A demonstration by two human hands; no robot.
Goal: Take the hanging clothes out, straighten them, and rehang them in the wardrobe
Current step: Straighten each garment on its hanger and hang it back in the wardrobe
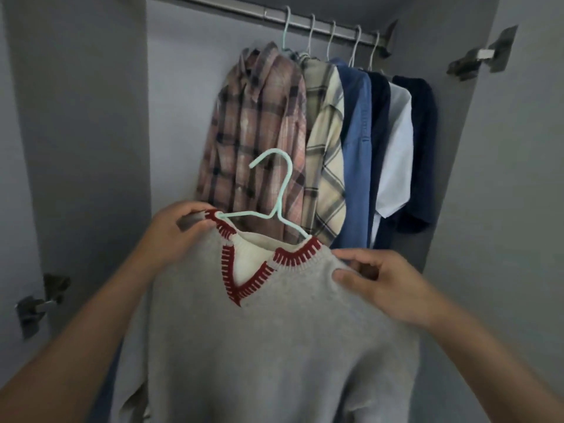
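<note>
- A person's left hand (pixel 180 230) grips one shoulder of a grey knitted V-neck sweater with red-and-white trim (pixel 274 331); the right hand (pixel 381 285) pinches the other.
- The sweater sits on a mint-green wire hanger (pixel 282 190), held in front of the open wardrobe.
- Behind, a pink plaid shirt (pixel 256 126), a cream plaid shirt (pixel 325 141), a blue denim shirt (pixel 355 123) and darker garments hang from the metal wardrobe rail (pixel 320 27).
</note>
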